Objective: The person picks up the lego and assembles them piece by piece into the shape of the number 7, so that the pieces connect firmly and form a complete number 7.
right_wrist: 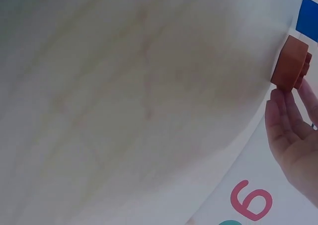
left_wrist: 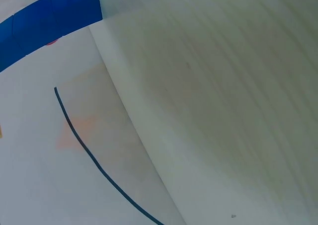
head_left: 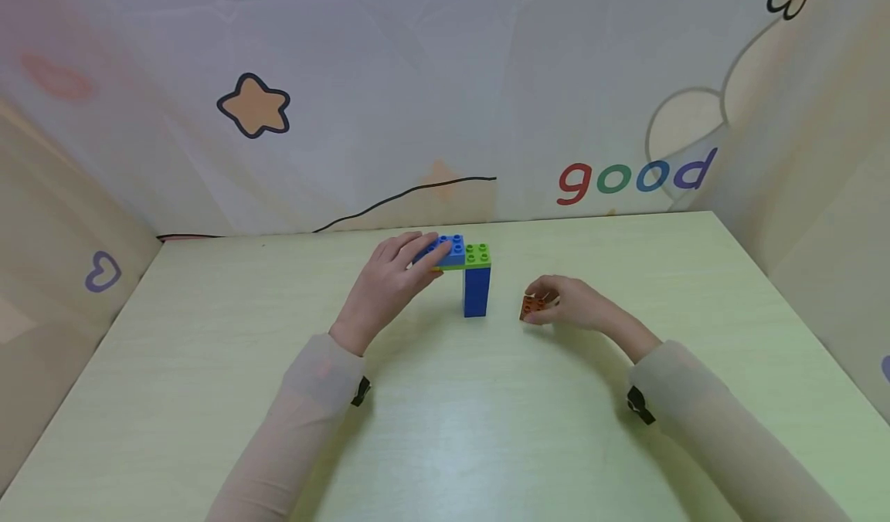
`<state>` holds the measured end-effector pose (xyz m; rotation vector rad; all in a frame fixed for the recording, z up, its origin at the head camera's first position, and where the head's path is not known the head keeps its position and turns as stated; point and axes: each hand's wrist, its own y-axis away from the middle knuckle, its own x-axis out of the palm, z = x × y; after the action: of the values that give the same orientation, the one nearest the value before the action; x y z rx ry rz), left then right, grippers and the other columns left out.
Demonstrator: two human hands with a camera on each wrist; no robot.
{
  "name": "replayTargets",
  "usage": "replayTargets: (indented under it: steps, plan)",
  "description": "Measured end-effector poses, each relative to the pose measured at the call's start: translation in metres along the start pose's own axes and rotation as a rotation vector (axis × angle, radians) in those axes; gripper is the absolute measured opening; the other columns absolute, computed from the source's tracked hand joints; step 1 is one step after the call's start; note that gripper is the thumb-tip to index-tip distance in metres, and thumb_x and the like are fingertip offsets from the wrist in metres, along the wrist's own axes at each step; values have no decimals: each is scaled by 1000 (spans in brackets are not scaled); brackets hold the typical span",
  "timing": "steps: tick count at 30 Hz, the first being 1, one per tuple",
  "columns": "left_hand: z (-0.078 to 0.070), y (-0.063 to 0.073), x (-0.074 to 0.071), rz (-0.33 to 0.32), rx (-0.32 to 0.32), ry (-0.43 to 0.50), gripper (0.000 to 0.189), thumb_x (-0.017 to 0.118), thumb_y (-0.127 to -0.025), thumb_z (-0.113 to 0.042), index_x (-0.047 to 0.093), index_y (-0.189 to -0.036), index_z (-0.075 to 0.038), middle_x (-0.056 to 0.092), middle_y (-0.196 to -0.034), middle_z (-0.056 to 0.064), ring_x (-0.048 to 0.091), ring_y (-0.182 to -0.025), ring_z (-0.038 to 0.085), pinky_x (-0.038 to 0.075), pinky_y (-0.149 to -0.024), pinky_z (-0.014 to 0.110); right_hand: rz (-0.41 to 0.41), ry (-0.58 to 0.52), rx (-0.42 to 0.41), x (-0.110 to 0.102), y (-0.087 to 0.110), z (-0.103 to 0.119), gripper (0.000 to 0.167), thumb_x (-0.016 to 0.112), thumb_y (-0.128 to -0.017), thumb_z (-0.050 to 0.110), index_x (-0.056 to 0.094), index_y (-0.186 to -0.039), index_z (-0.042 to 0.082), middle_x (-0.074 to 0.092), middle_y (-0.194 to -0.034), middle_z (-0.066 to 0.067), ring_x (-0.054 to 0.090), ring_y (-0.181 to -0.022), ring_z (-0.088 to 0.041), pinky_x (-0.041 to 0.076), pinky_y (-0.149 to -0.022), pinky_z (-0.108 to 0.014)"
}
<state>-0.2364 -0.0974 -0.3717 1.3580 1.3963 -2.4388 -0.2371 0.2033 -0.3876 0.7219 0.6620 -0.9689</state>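
In the head view my left hand (head_left: pixel 392 275) grips a blue toy brick (head_left: pixel 455 250) from the left, its fingers spread over the studs. That brick sits on a lime-green piece (head_left: pixel 477 255), whose right end lies on top of an upright blue column (head_left: pixel 476 292). The left wrist view shows only the column (left_wrist: pixel 54 24) at upper left; the left hand is out of that view. To the right of the column, my right hand (head_left: pixel 573 302) pinches an orange brick (head_left: pixel 531 307) with its studs visible. The right wrist view shows this brick (right_wrist: pixel 291 63) at the fingertips of the right hand (right_wrist: pixel 298 145).
A pale wooden-looking table (head_left: pixel 445 429) lies under both arms. Behind it hangs a printed cloth (head_left: pixel 389 82) with a star and the word "good". Cloth also rises along the left and right sides.
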Motion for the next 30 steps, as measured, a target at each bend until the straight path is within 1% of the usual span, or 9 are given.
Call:
replayTargets:
  steps: [4, 10, 13, 16, 20, 24, 30]
  plan:
    - [0, 0, 0, -1, -3, 2, 49, 77, -81, -22, 60, -126, -18, 64, -124, 5, 58, -114, 24, 52, -94, 34, 15, 21, 6, 0, 0, -1, 51, 73, -84, 26, 55, -125, 1, 60, -115, -17, 54, -104, -28, 49, -92, -42]
    - [0, 1, 1, -5, -3, 2, 48, 76, -81, -22, 61, -126, -18, 64, -124, 5, 58, -114, 24, 52, -94, 34, 16, 36, 9, 1, -3, -4, 45, 73, -84, 17, 55, -122, 0, 60, -112, -17, 54, -102, -27, 50, -92, -41]
    - [0, 0, 1, -6, -1, 3, 48, 76, -81, -21, 61, -126, -17, 64, -125, 5, 58, -114, 24, 52, -94, 34, 11, 32, 7, 1, -3, -4, 42, 71, -85, 15, 56, -121, -1, 61, -110, -17, 55, -101, -28, 52, -89, -39]
    - [0, 0, 0, -6, 2, 3, 48, 76, -81, -22, 60, -126, -17, 63, -125, 4, 58, -114, 24, 52, -94, 34, -3, 10, 17, 0, -4, -2, 41, 68, -87, 14, 55, -123, -1, 61, -114, -18, 56, -104, -30, 53, -91, -40]
    - [0, 0, 0, -7, 4, 4, 48, 76, -81, -22, 60, -126, -17, 64, -124, 5, 58, -114, 24, 52, -94, 34, -62, -17, 7, -4, -5, 0, 43, 65, -89, 13, 54, -127, -3, 59, -120, -21, 56, -111, -35, 52, -97, -45]
    - [0, 0, 0, -6, 4, 6, 48, 77, -81, -22, 60, -126, -16, 64, -124, 5, 58, -114, 24, 52, -94, 35, -152, -39, -38, -9, -5, 4, 42, 63, -89, 9, 54, -128, -6, 58, -122, -24, 56, -114, -39, 49, -100, -50]
    - [0, -1, -1, -6, 1, 15, 47, 76, -81, -21, 61, -125, -16, 64, -124, 5, 58, -114, 24, 52, -94, 35, -256, -86, -72, -15, -5, 11, 43, 61, -91, 6, 51, -131, -5, 54, -123, -24, 55, -116, -39, 48, -101, -50]
